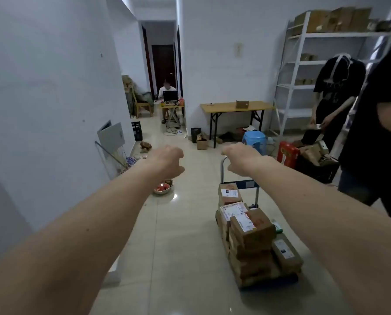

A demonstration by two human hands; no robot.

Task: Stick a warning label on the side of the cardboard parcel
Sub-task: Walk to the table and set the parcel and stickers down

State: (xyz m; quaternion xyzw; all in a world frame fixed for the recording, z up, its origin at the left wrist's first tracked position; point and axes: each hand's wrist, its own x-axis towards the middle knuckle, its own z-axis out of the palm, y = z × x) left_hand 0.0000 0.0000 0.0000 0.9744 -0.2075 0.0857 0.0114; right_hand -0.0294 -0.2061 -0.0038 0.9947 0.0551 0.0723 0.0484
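Several brown cardboard parcels [252, 237] with white shipping labels on top are stacked on a low blue trolley [249, 184] on the tiled floor, right of centre. Both my arms are stretched out in front of me, above the floor. My left hand [167, 161] hangs with its fingers loosely curled and its thumb apart, holding nothing. My right hand [242, 159] is held the same way, empty, and in this view it overlaps the top of the trolley handle [222, 171]. I see no warning label.
Two people in black stand at the right, one [336, 96] by white shelving [303, 62], the other [381, 137] close to me. A metal bowl [164, 188], blue stool [254, 138], red box [288, 153], folding table [235, 107] and a seated person [167, 89] lie ahead.
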